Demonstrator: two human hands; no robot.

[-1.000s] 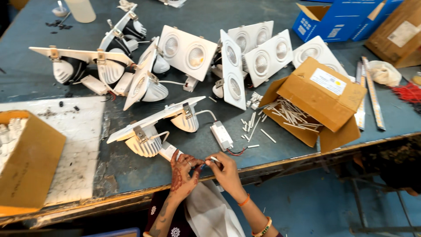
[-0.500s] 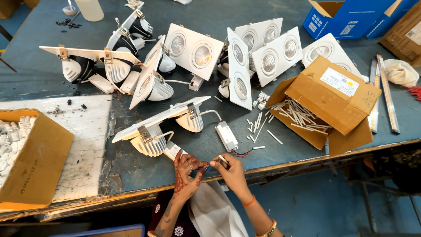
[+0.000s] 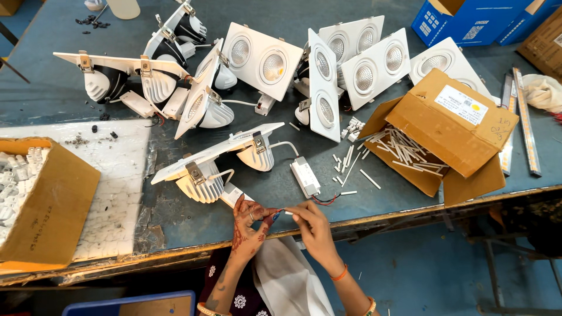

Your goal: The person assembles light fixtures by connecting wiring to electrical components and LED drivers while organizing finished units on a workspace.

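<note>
Dark blue-grey worktable (image 3: 281,193), blue floor below. White twin-lamp square downlights (image 3: 257,58), open cardboard box (image 3: 451,129) of white sleeves behind. Left hand (image 3: 249,225), right hand (image 3: 310,225) pinch thin red-blue wire ends (image 3: 280,213) at table edge.

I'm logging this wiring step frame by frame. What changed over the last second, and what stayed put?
Little changed. The left hand and right hand stay together at the table edge, pinching the thin wires between them; nothing was picked up or released. The white driver box, twin downlight and open carton of sleeves lie as before.
</note>
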